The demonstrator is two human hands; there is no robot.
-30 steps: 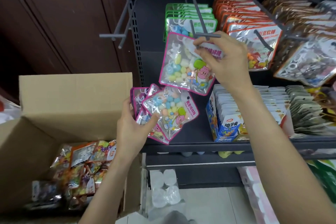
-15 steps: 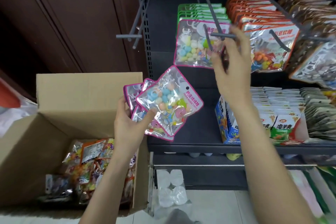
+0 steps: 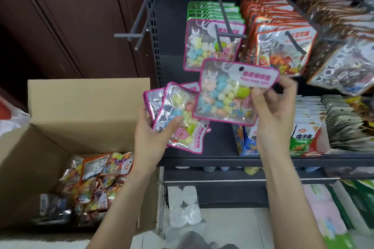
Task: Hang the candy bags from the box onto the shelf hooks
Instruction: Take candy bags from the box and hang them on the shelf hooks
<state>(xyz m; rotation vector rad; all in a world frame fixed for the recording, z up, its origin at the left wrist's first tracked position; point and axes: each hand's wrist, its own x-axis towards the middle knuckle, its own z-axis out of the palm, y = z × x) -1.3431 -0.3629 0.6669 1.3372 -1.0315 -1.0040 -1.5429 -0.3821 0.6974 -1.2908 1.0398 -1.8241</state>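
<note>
An open corrugated cardboard box (image 3: 85, 107) holds crinkly candy packets (image 3: 95, 180). The left hand (image 3: 150, 135) grips a fan of pink-edged clear bags (image 3: 178, 119) printed "MIAN MIAN TANG". The right hand (image 3: 273, 111) pinches another such bag (image 3: 228, 95), its fingers clamped below a hung bag (image 3: 212, 44) on its shelf hook (image 3: 222, 26).

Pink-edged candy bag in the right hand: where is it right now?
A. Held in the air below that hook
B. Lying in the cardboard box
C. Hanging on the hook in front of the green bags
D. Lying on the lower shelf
A: the right hand pinches the pink-edged candy bag below the hook, its hang hole free.
</note>
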